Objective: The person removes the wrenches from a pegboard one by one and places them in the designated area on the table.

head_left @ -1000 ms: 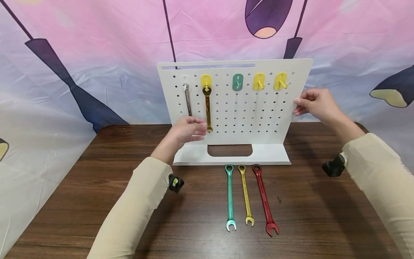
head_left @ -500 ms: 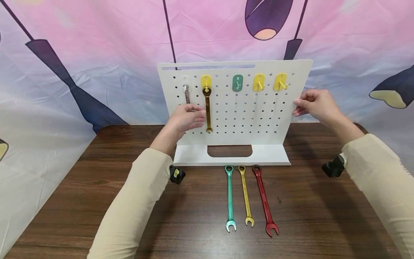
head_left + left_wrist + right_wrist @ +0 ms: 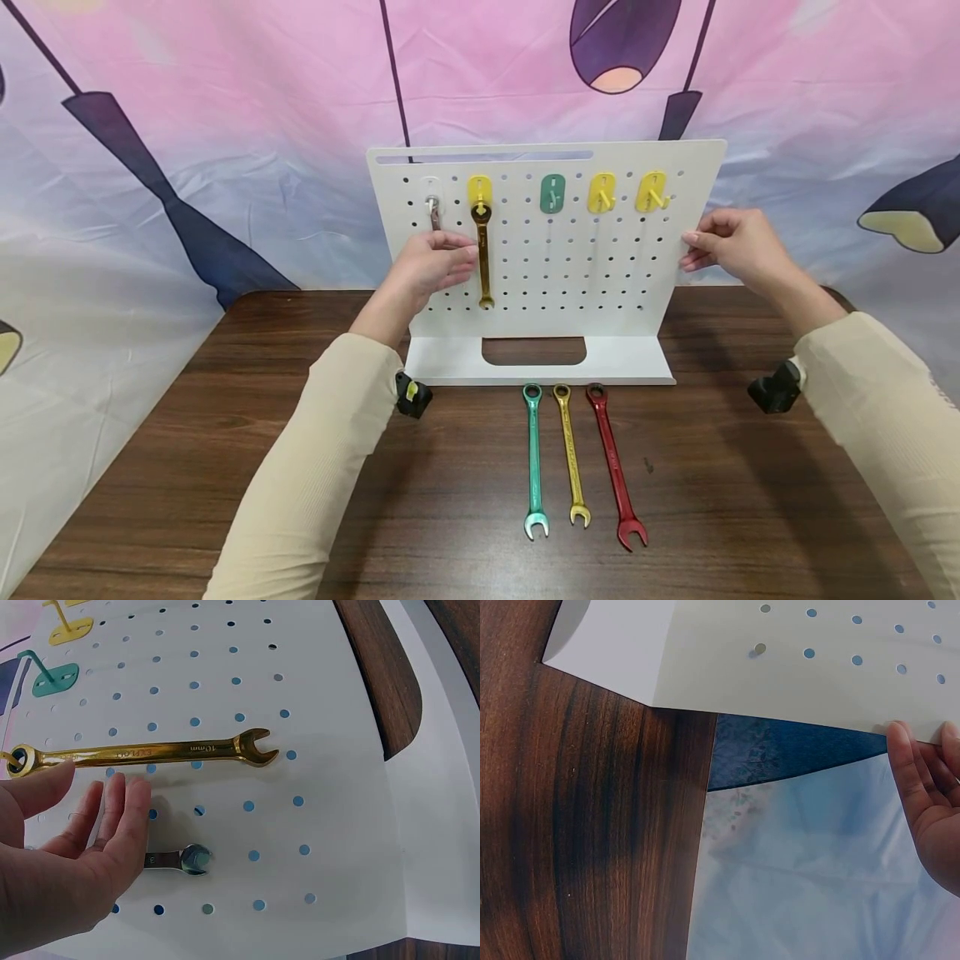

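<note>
My left hand (image 3: 427,268) is in front of the left part of a white pegboard (image 3: 525,321), its fingers loosely bent and spread. A gold combination wrench (image 3: 165,755) hangs there by its ring end from a yellow hook (image 3: 480,185); my thumb overlaps its shaft in the left wrist view. Behind the fingers hangs a silver wrench (image 3: 193,859) on a whitish hook (image 3: 431,185), its middle hidden by the hand. At the board's right edge, my right hand (image 3: 738,242) pinches the rim between thumb and fingers.
A green hook (image 3: 552,193) and two yellow hooks, one (image 3: 602,193) beside the other (image 3: 652,192), carry nothing. Before the board's base, a green wrench (image 3: 534,458), a yellow wrench (image 3: 572,458) and a red wrench (image 3: 615,467) lie on the brown wooden table (image 3: 712,500). A patterned cloth (image 3: 262,167) hangs behind.
My left hand has risen along the board from the wrenches' lower ends to about mid-shaft, covering more of the silver one. My right hand keeps its place on the edge.
</note>
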Tool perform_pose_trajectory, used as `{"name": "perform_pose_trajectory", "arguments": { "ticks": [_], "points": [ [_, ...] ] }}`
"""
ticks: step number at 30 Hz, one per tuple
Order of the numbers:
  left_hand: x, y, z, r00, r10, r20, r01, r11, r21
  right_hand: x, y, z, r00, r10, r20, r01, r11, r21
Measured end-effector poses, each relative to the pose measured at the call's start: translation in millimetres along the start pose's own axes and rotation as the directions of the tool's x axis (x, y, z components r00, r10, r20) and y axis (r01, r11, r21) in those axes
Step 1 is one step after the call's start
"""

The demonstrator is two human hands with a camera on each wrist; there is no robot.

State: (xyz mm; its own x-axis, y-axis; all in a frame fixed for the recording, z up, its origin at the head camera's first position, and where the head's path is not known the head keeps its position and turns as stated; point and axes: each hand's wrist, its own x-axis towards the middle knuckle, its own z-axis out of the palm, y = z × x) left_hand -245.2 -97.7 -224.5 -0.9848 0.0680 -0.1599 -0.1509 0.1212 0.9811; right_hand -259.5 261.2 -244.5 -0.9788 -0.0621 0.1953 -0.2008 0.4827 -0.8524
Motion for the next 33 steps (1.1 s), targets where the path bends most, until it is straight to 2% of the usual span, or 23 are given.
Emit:
{"name": "perform_pose_trajectory", "arguments": {
  "ticks": [7, 20, 33],
  "points": [
    [0.5, 4.5, 2.1, 0.999, 0.031, 0.015, -0.03, 0.999, -0.009, 0, 0, 0, 1.0, -0.007, -0.002, 0.007, 1.0, 0.013],
    [2.5, 3.2, 10.2, 1.0, 0.026, -0.006, -0.026, 1.0, 0.012, 1, 1, 1, 1.0, -0.014, 0.0, 0.014, 1.0, 0.027],
    [-3.8, 0.3, 9.6, 0.997, 0.057, 0.05, -0.057, 0.998, -0.008, 0, 0, 1, 1.0, -0.018, 0.0, 0.018, 1.0, 0.02]
  ]
}}
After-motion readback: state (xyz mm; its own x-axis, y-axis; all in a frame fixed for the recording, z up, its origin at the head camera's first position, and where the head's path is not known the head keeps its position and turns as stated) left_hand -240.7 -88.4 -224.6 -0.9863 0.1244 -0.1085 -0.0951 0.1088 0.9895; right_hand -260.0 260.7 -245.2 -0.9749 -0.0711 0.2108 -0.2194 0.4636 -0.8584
